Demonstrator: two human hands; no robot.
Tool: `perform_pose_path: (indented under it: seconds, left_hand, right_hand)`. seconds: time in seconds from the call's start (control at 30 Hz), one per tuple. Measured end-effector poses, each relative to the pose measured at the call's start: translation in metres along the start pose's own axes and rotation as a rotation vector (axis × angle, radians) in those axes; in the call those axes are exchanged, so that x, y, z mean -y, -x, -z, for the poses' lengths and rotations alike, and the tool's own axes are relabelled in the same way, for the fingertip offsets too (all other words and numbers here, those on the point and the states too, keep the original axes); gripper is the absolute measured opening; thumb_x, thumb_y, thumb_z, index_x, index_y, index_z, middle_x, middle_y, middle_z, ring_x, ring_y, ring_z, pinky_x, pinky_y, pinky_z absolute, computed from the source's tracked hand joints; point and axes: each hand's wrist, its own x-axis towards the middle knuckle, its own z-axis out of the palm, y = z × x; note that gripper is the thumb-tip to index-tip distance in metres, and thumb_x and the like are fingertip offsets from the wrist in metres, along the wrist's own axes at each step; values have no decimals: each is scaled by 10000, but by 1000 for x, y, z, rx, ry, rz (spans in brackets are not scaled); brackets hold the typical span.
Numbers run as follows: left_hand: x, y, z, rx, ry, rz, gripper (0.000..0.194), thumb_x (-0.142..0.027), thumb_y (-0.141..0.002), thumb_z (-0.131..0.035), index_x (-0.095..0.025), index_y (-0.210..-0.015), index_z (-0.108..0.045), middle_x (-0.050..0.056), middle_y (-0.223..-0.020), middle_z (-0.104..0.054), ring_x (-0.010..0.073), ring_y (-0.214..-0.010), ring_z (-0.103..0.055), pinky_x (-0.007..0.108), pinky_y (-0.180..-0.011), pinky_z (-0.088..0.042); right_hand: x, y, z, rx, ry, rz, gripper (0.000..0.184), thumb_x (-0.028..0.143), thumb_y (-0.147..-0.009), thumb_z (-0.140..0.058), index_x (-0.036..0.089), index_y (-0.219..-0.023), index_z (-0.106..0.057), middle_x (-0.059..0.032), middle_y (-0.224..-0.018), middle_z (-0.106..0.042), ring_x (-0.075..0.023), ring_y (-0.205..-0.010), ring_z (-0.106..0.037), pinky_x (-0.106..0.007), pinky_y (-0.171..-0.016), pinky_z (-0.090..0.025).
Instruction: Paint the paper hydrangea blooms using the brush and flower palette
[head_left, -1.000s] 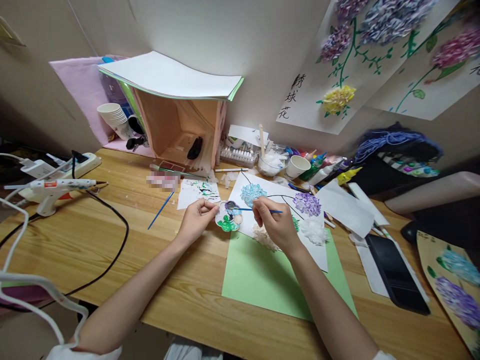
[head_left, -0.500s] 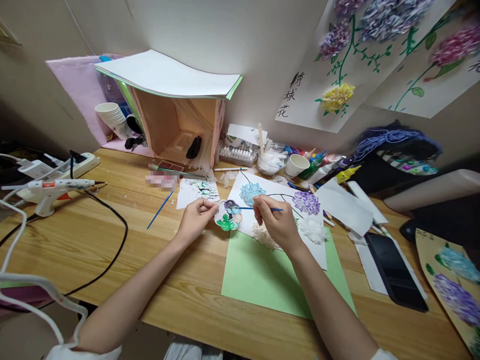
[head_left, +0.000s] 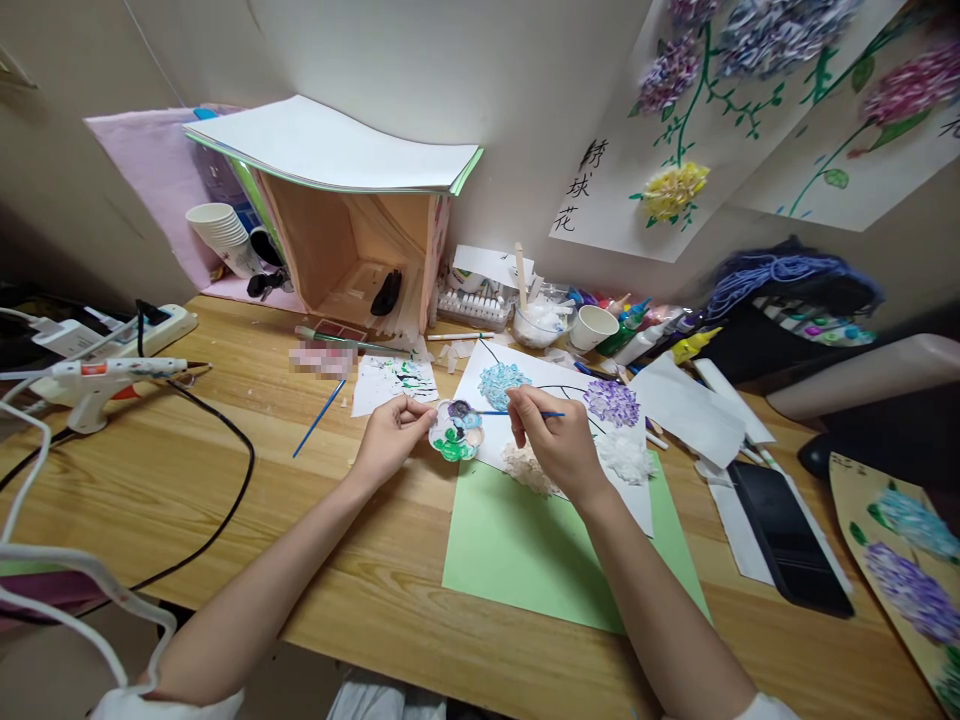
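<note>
While the left hand [head_left: 396, 434] pinches the palette [head_left: 457, 434], the right hand [head_left: 553, 436] pinches a brush [head_left: 495, 413], tip above it. Green paper [head_left: 525, 550] lies near the front edge of the worktop [head_left: 360, 570].

One head-worn view looked forward and down across the wooden desk [head_left: 360, 600] toward the wall [head_left: 510, 80] at the frame's top. From close above the desk, it took in the forearms [head_left: 270, 570], lower left and lower right, with the left hand [head_left: 394, 435] and right hand [head_left: 555, 435] near mid-frame.
</note>
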Motion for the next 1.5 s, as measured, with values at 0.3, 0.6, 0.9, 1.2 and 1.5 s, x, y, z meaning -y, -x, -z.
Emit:
perform_pose_path:
  seconds: [0.3, 0.6, 0.9, 1.2, 1.5]
  left_hand:
    - [0, 0, -1, 3, 13, 16, 428, -523, -565, -773, -164, -700, -584, 4, -624, -683, 133, -552, -624, 245, -582, -487]
    - [-1, 0, -1, -3, 9, 18, 426, -524, -573, -771, -165, -702, -582, 11, -635, -695, 136, -556, -630, 249, -587, -497]
    - [-1, 0, 0, -10, 3, 14, 428, -535, -560, -769, -174, -698, -587, 11, -621, -693, 149, -558, -635, 261, -587, -503]
    - [-3, 0, -2, -20, 18, 27, 447, -543, -520, -782, -170, -676, -593, 1, -578, -675, 135, -524, -613, 250, -565, -491]
    - [-6, -2, -1, -26, 34, 89, 474, -555, -465, -797, -172, -642, -582, -6, -547, -655, 132, -508, -600, 269, -577, -510]
  right_hand:
    - [0, 0, -3, -8, -40, -45, 470, 449, -941, -411, 210, -539, -457, 39, -446, -499, -98, -451, -465, -252, -573, -380]
    - [-2, 1, -7, -28, -129, -77, 457, 472, -928, -428, 208, -557, -459, 36, -478, -519, -101, -474, -482, -250, -560, -381]
    - [0, 0, -4, -40, -91, -60, 465, 465, -931, -425, 210, -545, -465, 36, -467, -508, -102, -467, -479, -254, -564, -383]
    - [2, 3, 1, -47, -70, -53, 471, 450, -937, -422, 208, -534, -457, 42, -445, -484, -92, -433, -459, -252, -542, -375]
    - [5, 4, 1, -43, 9, 82, 474, 422, -949, -402, 206, -530, -455, 33, -460, -476, -86, -441, -446, -249, -527, -355]
